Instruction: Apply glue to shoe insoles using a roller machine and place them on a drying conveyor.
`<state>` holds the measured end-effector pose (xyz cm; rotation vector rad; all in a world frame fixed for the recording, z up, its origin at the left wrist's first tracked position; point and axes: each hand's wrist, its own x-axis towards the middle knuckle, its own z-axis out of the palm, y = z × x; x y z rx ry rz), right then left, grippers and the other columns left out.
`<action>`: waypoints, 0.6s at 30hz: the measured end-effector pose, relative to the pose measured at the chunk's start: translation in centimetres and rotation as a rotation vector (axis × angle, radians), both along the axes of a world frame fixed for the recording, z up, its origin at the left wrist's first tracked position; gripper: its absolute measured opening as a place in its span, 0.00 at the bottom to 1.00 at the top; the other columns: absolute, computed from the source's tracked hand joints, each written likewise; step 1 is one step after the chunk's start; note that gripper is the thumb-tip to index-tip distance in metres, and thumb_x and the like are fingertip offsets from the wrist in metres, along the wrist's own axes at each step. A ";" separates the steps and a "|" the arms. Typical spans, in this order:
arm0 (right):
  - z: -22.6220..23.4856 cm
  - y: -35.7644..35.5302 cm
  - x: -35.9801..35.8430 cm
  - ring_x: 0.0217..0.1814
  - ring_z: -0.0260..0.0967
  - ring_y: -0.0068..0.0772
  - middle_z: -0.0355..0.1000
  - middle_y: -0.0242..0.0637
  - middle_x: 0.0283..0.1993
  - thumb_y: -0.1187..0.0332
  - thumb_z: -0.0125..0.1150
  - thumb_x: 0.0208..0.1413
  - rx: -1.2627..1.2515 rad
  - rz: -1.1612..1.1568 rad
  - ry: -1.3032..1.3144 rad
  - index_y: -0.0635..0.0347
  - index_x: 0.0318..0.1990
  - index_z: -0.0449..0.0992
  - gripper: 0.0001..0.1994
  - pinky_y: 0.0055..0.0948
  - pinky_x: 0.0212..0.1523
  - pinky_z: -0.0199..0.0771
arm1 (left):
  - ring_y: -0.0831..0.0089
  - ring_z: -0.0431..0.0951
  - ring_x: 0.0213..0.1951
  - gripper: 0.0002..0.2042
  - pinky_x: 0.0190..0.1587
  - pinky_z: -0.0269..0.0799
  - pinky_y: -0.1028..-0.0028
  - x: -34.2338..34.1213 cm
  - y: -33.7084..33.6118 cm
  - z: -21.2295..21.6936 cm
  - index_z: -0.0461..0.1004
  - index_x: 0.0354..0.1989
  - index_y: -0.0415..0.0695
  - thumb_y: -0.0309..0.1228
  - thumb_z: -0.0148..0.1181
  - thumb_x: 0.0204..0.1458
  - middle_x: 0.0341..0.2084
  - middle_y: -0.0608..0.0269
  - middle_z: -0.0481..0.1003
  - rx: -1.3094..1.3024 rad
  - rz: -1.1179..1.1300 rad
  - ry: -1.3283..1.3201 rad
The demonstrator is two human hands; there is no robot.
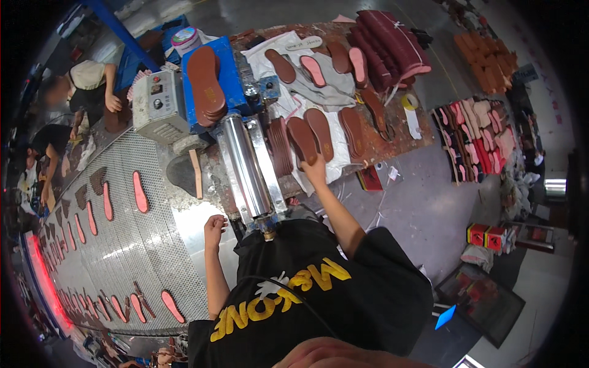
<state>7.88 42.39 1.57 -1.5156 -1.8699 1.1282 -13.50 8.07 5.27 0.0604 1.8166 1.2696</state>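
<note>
Under right hand: right hand grasps a brown insole off the cloth-covered bench, laid flat for picking.
Left hand: left hand loosely curled, holding nothing, beside the steel roller, ready to feed.

Glossy steel roller, perforated metal conveyor, matt brown insoles on creased white cloth.

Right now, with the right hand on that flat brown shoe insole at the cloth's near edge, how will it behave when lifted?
The flat brown shoe insole looks thin and sheet-like, so it probably flexes and droops from one end. It likely weighs little, since the right hand reaches it with fingers alone. Lying flat on the white cloth, it shouldn't roll, though it may slide against neighbouring insoles.
</note>
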 end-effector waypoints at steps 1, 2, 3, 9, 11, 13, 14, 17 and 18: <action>1.4 -0.8 0.8 0.49 0.61 0.50 0.61 0.53 0.48 0.67 0.61 0.37 0.098 0.026 0.114 0.71 0.46 0.63 0.27 0.39 0.50 0.61 | 0.77 0.73 0.30 0.08 0.32 0.67 0.78 -0.5 0.5 0.9 0.70 0.38 0.43 0.29 0.50 0.51 0.29 0.64 0.74 0.021 -0.047 0.074; 3.2 -1.4 1.8 0.49 0.62 0.47 0.62 0.52 0.47 0.68 0.60 0.37 0.125 -0.014 0.173 0.70 0.48 0.63 0.28 0.37 0.51 0.60 | 0.76 0.74 0.32 0.09 0.34 0.67 0.77 -0.9 1.3 1.8 0.70 0.39 0.42 0.30 0.52 0.52 0.30 0.64 0.74 0.022 -0.100 0.138; 5.4 -1.7 3.1 0.50 0.62 0.46 0.62 0.50 0.46 0.69 0.60 0.36 0.157 0.108 0.215 0.66 0.51 0.63 0.29 0.36 0.52 0.60 | 0.77 0.73 0.34 0.10 0.35 0.67 0.78 -1.6 2.2 3.0 0.70 0.41 0.41 0.29 0.54 0.50 0.31 0.64 0.74 0.021 -0.127 0.182; 16.6 -0.5 3.0 0.49 0.60 0.45 0.62 0.45 0.45 0.71 0.56 0.34 0.262 0.590 0.061 0.58 0.52 0.65 0.29 0.34 0.51 0.61 | 0.66 0.67 0.51 0.24 0.51 0.62 0.71 -4.9 8.3 12.2 0.67 0.50 0.41 0.27 0.62 0.40 0.47 0.56 0.68 0.256 -0.450 0.497; 18.2 -0.7 0.9 0.50 0.58 0.48 0.62 0.45 0.45 0.71 0.55 0.34 0.387 0.741 -0.037 0.58 0.52 0.66 0.29 0.37 0.52 0.60 | 0.63 0.65 0.54 0.28 0.54 0.60 0.69 -4.6 9.8 14.0 0.65 0.53 0.43 0.27 0.63 0.38 0.52 0.54 0.65 0.274 -0.562 0.592; 18.8 -1.9 -0.6 0.51 0.58 0.48 0.62 0.46 0.45 0.71 0.55 0.34 0.371 0.779 -0.019 0.58 0.53 0.65 0.30 0.38 0.53 0.59 | 0.58 0.59 0.58 0.35 0.58 0.56 0.65 -5.2 11.4 15.2 0.60 0.56 0.43 0.28 0.66 0.34 0.56 0.51 0.60 0.418 -0.850 0.775; 18.8 -2.2 -1.7 0.52 0.58 0.49 0.62 0.47 0.46 0.71 0.54 0.35 0.375 0.816 0.031 0.57 0.54 0.64 0.30 0.38 0.54 0.59 | 0.56 0.57 0.59 0.38 0.60 0.53 0.64 -5.0 11.6 15.6 0.59 0.57 0.42 0.30 0.68 0.31 0.56 0.50 0.59 0.385 -0.892 0.813; 17.2 -4.1 -2.9 0.53 0.58 0.51 0.61 0.51 0.50 0.73 0.54 0.39 0.371 0.727 0.096 0.59 0.57 0.59 0.31 0.37 0.54 0.60 | 0.50 0.60 0.56 0.40 0.58 0.55 0.63 -4.6 11.7 16.7 0.59 0.55 0.38 0.35 0.70 0.28 0.53 0.45 0.61 0.431 -0.871 0.898; 16.2 -4.2 -2.6 0.53 0.59 0.52 0.60 0.52 0.51 0.74 0.54 0.41 0.285 0.654 0.093 0.59 0.58 0.58 0.30 0.36 0.54 0.61 | 0.49 0.62 0.54 0.39 0.57 0.56 0.62 -4.5 11.2 17.1 0.60 0.53 0.37 0.36 0.70 0.28 0.52 0.45 0.62 0.408 -0.840 0.959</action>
